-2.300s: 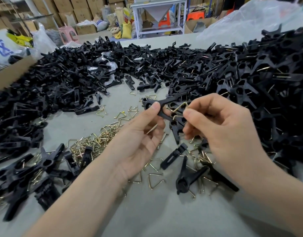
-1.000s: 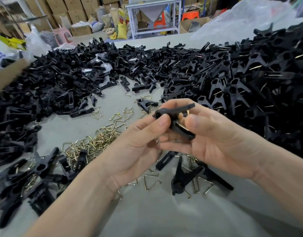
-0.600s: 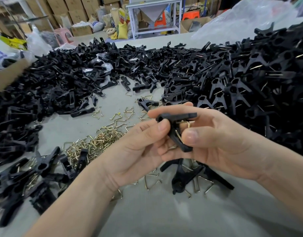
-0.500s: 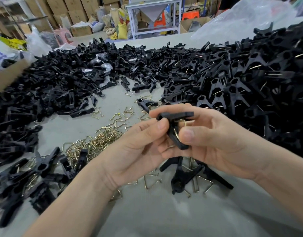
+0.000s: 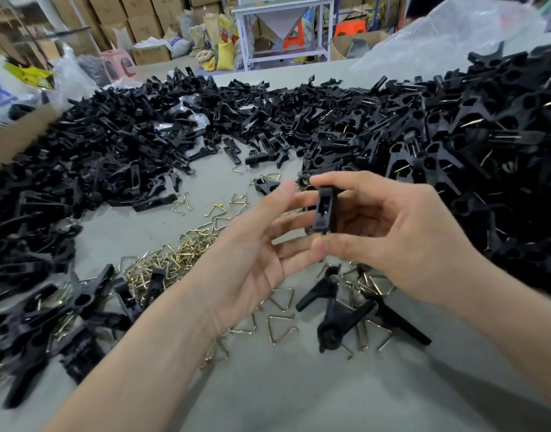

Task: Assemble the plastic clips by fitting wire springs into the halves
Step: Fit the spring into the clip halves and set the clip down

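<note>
Right hand (image 5: 408,241) pinches a black plastic clip (image 5: 325,213); left hand (image 5: 258,254) is spread. That fingertip pinch may slip, dropping it.

Grey table (image 5: 283,400) with black clips (image 5: 455,135), brass springs (image 5: 180,254).

Black clip (image 5: 325,213) between the fingers (image 5: 361,186); gold wire springs (image 5: 174,258) below them; grey table (image 5: 268,397); black heaps (image 5: 455,126) beyond.
</note>
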Available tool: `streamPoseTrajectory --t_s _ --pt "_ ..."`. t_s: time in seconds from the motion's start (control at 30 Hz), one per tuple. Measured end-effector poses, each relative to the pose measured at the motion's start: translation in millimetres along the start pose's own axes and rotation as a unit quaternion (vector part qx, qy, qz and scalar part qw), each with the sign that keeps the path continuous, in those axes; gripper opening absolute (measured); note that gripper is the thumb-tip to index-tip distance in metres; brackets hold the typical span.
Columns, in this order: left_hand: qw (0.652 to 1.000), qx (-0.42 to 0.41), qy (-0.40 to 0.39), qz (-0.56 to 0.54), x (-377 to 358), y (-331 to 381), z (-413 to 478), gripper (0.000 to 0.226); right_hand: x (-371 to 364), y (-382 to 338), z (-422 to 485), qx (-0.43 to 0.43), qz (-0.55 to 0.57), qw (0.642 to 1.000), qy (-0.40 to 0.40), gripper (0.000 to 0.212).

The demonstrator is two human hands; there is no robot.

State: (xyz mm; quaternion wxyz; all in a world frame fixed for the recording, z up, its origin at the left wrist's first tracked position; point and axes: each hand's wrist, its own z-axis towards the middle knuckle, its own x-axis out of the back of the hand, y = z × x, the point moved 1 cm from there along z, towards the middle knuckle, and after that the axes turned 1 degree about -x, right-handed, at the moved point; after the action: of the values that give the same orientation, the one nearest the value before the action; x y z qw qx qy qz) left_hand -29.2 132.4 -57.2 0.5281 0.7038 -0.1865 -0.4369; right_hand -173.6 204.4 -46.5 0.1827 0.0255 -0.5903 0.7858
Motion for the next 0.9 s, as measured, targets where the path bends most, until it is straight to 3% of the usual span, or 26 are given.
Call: streamPoseTrajectory --t_s 0.13,0.27,0.4,0.53,0.77,0.9 --pt "1.000 -0.010 -0.016 0.023 -3 1 -1 0.016 -3 -1 -2 0.045 -0.155 0.987 -0.008 0.063" --pt "1.000 0.000 -0.029 -0.005 -5 2 -3 0.031 -3 -2 -2 0.073 -0.215 0.974 -0.012 0.063" --pt "1.000 -0.011 0.015 -0.010 -12 0 -3 0.012 -2 1 -4 0.099 -0.275 0.956 -0.018 0.060" --pt "0.999 -0.014 0.038 -0.016 -13 -1 -1 0.018 -2 4 -3 0.117 -0.315 0.942 -0.032 0.056" --pt "1.000 -0.007 0.025 -0.002 -9 -3 3 0.013 0 3 -2 0.147 -0.309 0.940 -0.003 0.051" --pt "0.999 -0.002 0.020 -0.025 -3 -3 6 0.027 -1 9 1 0.116 -0.192 0.974 0.011 0.058"
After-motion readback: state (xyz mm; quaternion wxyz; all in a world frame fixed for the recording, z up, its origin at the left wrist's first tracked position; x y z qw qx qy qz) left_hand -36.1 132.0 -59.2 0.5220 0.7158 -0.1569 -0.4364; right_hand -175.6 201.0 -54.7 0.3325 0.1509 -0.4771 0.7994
